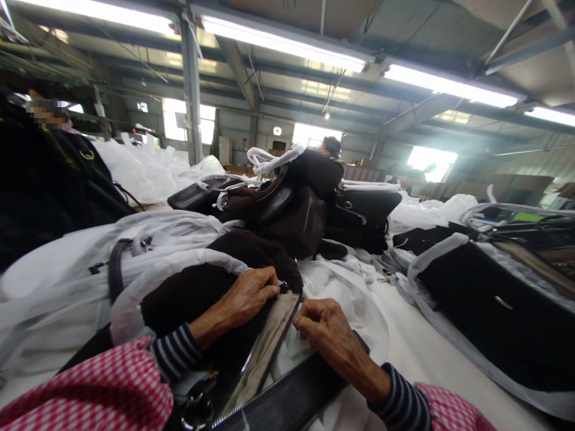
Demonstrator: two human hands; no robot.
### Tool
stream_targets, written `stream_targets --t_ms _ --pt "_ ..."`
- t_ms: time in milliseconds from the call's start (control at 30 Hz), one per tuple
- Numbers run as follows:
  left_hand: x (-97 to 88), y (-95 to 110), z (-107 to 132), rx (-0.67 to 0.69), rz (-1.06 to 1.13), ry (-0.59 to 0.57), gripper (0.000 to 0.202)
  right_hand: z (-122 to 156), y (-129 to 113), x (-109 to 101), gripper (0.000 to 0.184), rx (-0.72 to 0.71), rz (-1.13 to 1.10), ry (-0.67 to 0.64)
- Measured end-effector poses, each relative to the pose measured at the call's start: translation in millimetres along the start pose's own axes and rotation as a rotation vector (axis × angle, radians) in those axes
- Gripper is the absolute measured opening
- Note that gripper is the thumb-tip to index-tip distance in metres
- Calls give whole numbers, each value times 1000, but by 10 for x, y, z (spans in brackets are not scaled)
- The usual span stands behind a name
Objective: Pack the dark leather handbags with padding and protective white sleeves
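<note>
Nearest the camera, a dark brown handbag lies unzipped at the lower middle, its beige lining showing between the two rows of zip teeth. Its handle, wrapped in white, arches over the near side, and metal hardware shows at the bottom edge. The person's left hand reaches across the bag, thumb and curled fingers pinching its edge at the far end of the zip. Just beside the opposite edge, the right hand is half curled, thumb and forefinger brought together; whether something thin sits between them, I cannot tell. Striped cuffs emerge from pink-and-white checked sleeves. Crumpled white wrapping spreads under the right hand. Beyond is a heap of dark handbags; well to the right lies a black bag with a white-wrapped handle. Strip lights run overhead.
</note>
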State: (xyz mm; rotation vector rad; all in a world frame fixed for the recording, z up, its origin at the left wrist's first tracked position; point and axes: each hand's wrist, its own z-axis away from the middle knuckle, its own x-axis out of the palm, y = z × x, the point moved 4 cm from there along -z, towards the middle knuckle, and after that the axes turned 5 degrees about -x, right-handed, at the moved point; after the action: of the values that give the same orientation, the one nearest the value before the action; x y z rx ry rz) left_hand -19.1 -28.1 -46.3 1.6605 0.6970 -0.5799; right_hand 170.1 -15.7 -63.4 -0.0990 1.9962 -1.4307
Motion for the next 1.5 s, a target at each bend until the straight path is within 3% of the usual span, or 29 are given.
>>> stream_targets --t_ms 733,1067,1167,1333,1500 --pt "14 -19 -16 10 40 -6 14 -36 30 38 20 -24 -23 14" --pt "-4 -26 -56 108 86 -161 15 -80 68 77 22 -65 110 40" --pt "-14 -17 -47 143 67 -194 26 -83 96 89 22 -53 136 30" --pt "20 -47 -30 154 -9 -154 21 -111 139 103 22 -38 154 20" --pt "68 -172 -19 175 -99 -90 17 -110 145 82 27 -140 74 18"
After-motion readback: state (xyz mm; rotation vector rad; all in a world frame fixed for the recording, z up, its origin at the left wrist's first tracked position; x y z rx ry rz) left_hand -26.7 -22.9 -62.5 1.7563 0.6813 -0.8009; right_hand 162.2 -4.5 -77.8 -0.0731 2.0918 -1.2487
